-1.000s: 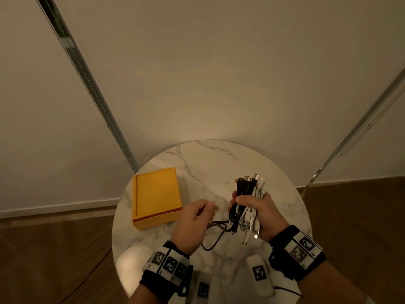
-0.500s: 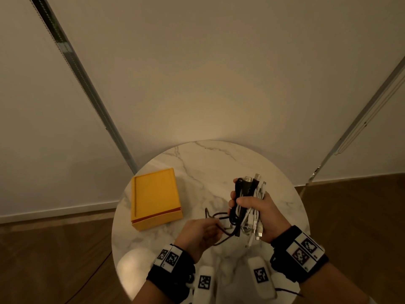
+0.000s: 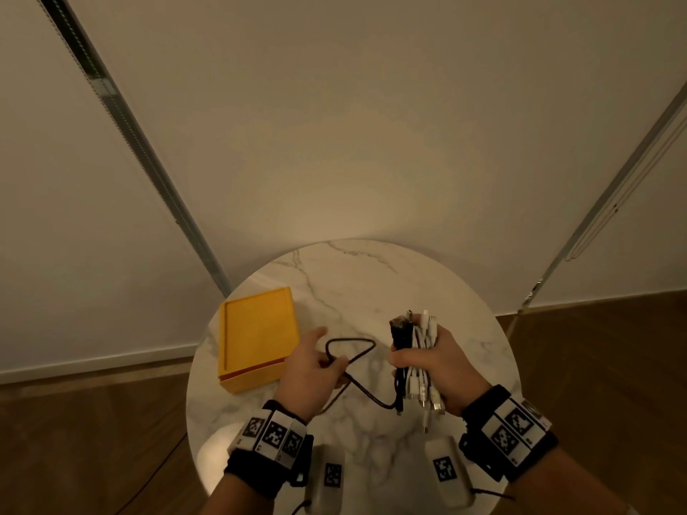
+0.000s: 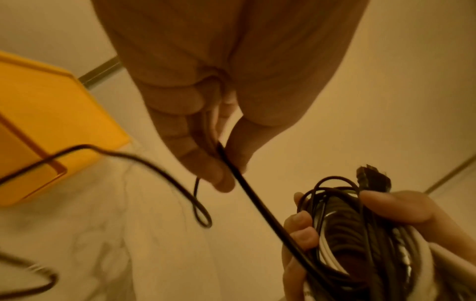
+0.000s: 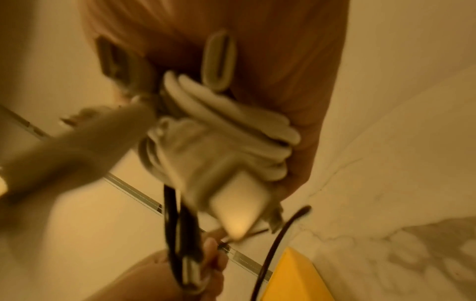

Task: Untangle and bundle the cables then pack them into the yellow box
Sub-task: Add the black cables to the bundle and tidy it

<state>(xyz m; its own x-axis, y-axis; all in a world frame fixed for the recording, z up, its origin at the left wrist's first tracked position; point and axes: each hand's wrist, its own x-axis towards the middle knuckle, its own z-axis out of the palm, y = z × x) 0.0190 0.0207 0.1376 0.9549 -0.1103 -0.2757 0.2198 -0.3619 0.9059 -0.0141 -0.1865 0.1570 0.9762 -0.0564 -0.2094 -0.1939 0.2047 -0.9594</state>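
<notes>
- Bundled black and white cables (image 3: 414, 360) sit clenched in the right hand (image 3: 440, 369), lower right of frame.
- Left hand (image 3: 310, 375) pinches a loose black cable strand (image 3: 351, 351).
- Closed yellow rectangular box (image 3: 258, 347) lies left on the round marble counter (image 3: 371, 284).

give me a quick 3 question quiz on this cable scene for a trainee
1. True or false: the yellow box on the round table already holds cables.
2. Which hand grips the bundle of cables? A) left hand B) right hand C) neither
3. Fill in: the left hand pinches a loose ____ cable that runs to the bundle.

Key:
1. False; the box is shut and nothing lies on it.
2. B; the right hand is wrapped round the black and white cables.
3. Black.
</notes>
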